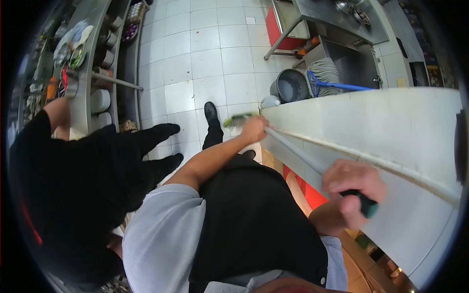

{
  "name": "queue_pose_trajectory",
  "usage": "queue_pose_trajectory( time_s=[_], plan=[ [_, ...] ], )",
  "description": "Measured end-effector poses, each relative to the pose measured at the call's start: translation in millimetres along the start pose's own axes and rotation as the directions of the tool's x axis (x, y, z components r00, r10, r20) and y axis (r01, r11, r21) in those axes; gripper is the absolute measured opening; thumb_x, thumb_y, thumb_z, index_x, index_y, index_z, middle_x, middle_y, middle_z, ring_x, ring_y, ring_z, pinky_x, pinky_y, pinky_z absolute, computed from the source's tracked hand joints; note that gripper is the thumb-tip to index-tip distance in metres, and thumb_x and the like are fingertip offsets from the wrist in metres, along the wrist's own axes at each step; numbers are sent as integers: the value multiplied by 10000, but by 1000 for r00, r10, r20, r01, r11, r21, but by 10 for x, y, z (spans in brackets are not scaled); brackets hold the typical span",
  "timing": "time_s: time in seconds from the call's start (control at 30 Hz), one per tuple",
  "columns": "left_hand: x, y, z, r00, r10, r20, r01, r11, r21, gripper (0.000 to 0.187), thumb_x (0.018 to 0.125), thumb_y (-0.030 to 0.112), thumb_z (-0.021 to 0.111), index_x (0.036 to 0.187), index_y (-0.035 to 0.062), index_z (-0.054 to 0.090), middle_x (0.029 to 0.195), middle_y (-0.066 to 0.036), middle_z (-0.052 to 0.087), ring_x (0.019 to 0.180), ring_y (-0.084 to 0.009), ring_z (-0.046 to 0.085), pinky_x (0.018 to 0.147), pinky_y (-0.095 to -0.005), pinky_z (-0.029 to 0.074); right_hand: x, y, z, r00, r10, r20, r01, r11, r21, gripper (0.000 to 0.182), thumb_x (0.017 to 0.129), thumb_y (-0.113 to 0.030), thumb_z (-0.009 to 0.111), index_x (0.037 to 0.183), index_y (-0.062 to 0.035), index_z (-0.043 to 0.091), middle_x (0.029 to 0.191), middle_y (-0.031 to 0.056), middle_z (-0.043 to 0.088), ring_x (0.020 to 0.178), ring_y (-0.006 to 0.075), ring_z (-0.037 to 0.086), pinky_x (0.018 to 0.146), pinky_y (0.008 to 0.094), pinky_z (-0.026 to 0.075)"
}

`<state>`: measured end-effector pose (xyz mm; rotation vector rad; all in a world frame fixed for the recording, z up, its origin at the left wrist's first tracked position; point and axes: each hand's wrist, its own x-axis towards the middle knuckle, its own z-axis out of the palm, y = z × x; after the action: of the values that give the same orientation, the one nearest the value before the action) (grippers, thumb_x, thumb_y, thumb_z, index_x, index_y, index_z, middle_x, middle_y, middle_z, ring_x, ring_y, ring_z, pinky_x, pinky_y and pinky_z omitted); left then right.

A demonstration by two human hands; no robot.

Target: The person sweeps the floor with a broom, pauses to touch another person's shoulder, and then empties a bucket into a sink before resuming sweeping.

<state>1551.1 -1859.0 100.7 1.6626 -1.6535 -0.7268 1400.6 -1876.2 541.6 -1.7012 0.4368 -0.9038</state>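
My left hand (255, 129) is wrapped round the lower part of a pale pole (298, 155), beside the corner of a white ledge. Higher up the same pole, close to the camera, my right hand (355, 188) grips its dark green end; this hand is slightly blurred. A green and yellow brush head (239, 119) is low over the white tiled floor (206, 63), just past my left hand and near my shoe. Whether its bristles touch the floor cannot be made out.
A co-worker in black (73, 195) stands at the left by a metal shelf (97, 73). Beyond the white ledge (371, 117) are a grey bucket (291, 85), a mop (323, 73) with a blue holder, a red cooler (278, 30) and a steel table (337, 17).
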Motion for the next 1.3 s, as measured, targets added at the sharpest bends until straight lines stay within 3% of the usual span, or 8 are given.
queue_pose_trajectory(
  time_s=[0.27,0.5,0.73,0.97,1.07,1.2,1.23,1.3],
  plan=[
    [1143,-1263,-1021,909,-309,-281,338,939,59,209,871,274,782,842,77,719,879,-144,700,941,-394,704,780,-525,575,904,846,210,993,90,72,-82,991,-104,284,878,-217,754,750,24,676,610,110,600,571,287,616,559,401,504],
    [1627,-375,-1047,944,119,308,-89,990,-108,252,759,122,716,1002,105,780,1055,-141,737,1074,-364,702,929,-495,579,1983,214,-332,973,-32,230,58,993,-105,278,954,-199,596,761,-3,630,538,62,572,449,216,580,401,301,483],
    [2534,-1353,-1022,939,-271,210,273,962,19,228,875,370,783,905,145,766,1013,-143,732,1002,-380,716,844,-516,577,2440,1222,200,987,148,54,-134,968,-211,374,945,-281,734,772,47,693,669,119,638,580,293,617,551,395,498],
    [2645,-1336,-1644,987,34,155,-27,999,-48,282,897,304,798,847,42,709,933,-185,712,930,-431,686,812,-521,545,2187,853,-28,985,-70,-157,63,997,-48,515,1012,-407,704,740,30,684,607,102,603,519,258,581,554,412,546],
    [2521,-1126,-1848,976,205,75,-193,971,-141,266,903,277,780,861,28,698,923,-201,706,948,-423,675,788,-546,537,2030,758,-165,918,-72,-390,70,997,-20,542,974,-498,753,884,35,700,712,129,665,631,259,637,664,416,579],
    [2717,-1274,-2088,988,70,136,-90,985,147,305,956,308,746,833,32,703,847,-215,715,864,-442,685,773,-543,534,1877,932,-323,881,93,-464,-86,996,37,737,840,-376,903,1402,-23,583,1178,190,706,1062,292,698,861,404,580],
    [2804,-1459,-2163,978,-32,207,-16,974,224,140,938,246,711,993,148,797,987,-202,739,938,-458,691,819,-532,553,1884,923,-349,862,181,-473,-185,982,40,846,813,-301,924,1513,-47,522,1311,198,681,1178,298,683,885,398,578],
    [3006,-1767,-2372,973,-192,124,144,937,318,296,938,289,726,1132,73,784,1102,-242,763,1058,-429,727,906,-510,567,1730,968,-565,870,182,-459,-270,953,-134,916,800,-185,905,1590,-58,459,1499,190,578,1320,276,617,908,376,578]
  ],
)
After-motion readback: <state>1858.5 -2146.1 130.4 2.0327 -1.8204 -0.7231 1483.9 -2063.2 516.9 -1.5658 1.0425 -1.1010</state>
